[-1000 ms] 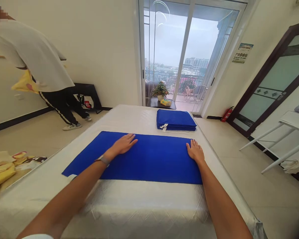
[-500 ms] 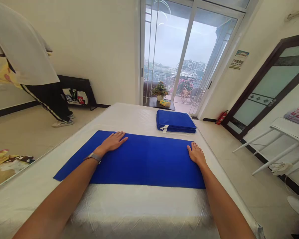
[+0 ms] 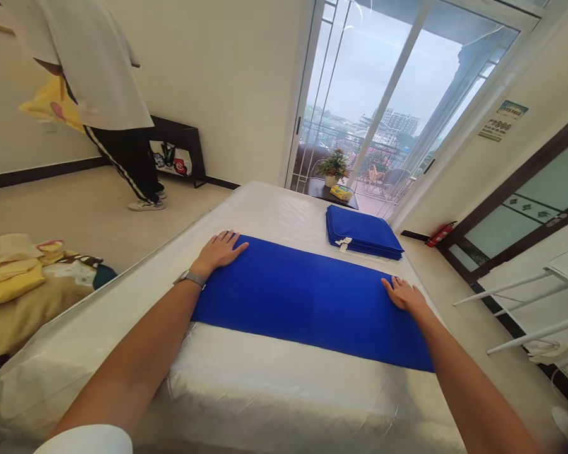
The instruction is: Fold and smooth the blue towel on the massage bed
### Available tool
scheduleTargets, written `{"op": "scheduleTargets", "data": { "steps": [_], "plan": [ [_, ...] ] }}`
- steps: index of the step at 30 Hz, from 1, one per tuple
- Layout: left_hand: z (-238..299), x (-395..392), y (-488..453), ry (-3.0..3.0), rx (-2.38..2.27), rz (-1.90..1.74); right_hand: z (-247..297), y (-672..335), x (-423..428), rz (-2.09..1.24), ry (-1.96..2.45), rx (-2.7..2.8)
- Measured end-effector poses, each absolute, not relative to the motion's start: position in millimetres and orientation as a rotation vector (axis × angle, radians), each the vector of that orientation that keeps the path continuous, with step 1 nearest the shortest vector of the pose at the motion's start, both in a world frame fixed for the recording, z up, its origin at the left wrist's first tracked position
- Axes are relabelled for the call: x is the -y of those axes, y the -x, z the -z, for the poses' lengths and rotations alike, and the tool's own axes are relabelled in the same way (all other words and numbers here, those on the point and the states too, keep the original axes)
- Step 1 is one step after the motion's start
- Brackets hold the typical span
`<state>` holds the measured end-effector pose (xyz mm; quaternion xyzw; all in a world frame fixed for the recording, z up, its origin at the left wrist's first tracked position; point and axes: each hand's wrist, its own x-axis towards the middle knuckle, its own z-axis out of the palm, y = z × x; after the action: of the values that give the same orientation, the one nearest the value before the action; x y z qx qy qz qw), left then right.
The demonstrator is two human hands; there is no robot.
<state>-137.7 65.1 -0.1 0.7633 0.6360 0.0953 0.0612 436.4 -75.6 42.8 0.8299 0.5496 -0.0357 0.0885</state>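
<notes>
A flat blue fabric piece lies spread across the plastic-covered mattress. My left hand, with a band on its wrist, rests at the far left corner of the fabric, fingers spread. Its palm and forearm hide part of the left edge. On the right end of the fabric lies my right hand, palm down, fingers stretched out. Just beyond the right half sits a neat stack of folded blue fabric pieces with white tags at its near side.
To the left, a person stands holding a yellow item beside a low black shelf. Heaped cloths lie left of the mattress. A small table with a potted plant stands by the glass door; a white-legged table is on the right.
The left end of the blue fabric, which stretched out past my left hand, no longer shows there; whether it lies over or under cannot be told. My view has turned left.
</notes>
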Motion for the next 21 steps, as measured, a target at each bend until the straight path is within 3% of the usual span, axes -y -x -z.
{"op": "scheduleTargets", "data": {
  "steps": [4,11,15,21],
  "plan": [
    [1,-65,138,-2.320,-1.939,-0.313,-56,-355,53,0.013,-2.323,-1.948],
    [0,-63,138,-2.322,-1.939,-0.282,-25,-212,22,0.246,-2.189,-2.377],
    [-1,-63,138,-2.324,-1.952,-0.259,-12,-224,22,0.289,-2.251,-2.347],
    [3,-65,139,-2.349,-1.969,-0.270,-12,-324,39,0.248,-2.438,-2.081]
  ]
}}
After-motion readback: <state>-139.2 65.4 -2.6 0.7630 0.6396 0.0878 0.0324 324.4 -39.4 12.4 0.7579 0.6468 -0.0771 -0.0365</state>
